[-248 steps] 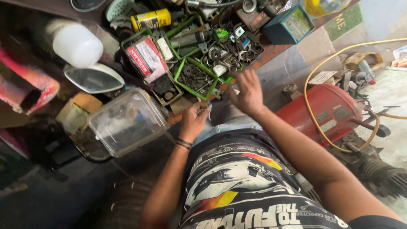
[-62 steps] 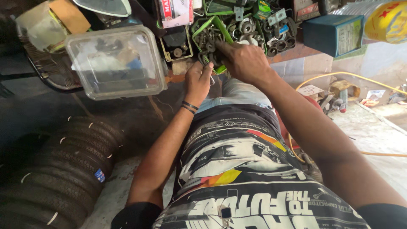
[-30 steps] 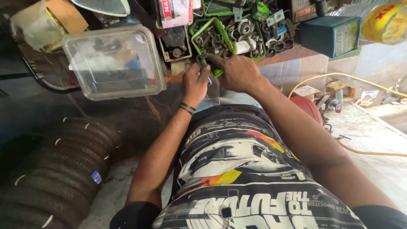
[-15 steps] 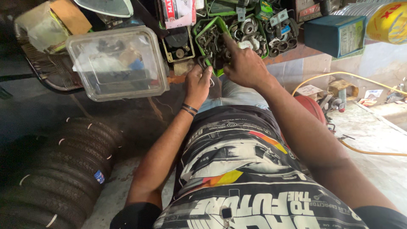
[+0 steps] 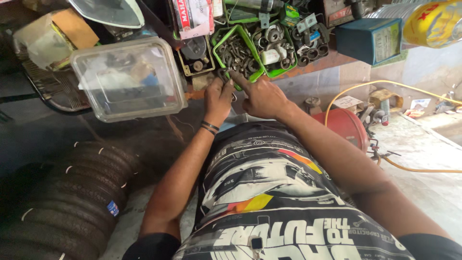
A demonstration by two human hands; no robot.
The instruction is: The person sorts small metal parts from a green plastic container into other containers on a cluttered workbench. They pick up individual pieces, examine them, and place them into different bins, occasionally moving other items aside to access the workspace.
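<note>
1. Head view, nearest: stacked tyres point(image 5: 62, 192) lie low on the left, beside the person's printed shirt.
2. Left hand point(image 5: 218, 96) rests at the green tray point(image 5: 219, 36) edge, fingers curled together, seemingly pinching a small dark part, though I cannot tell for sure.
3. Right hand point(image 5: 260, 96) points its forefinger into the tray's bolts point(image 5: 238, 50), other fingers folded.
4. Beyond, left: clear plastic box point(image 5: 127, 79).

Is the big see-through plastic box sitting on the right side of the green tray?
No, the clear plastic box sits to the left of the green tray, where both hands are busy.
</note>
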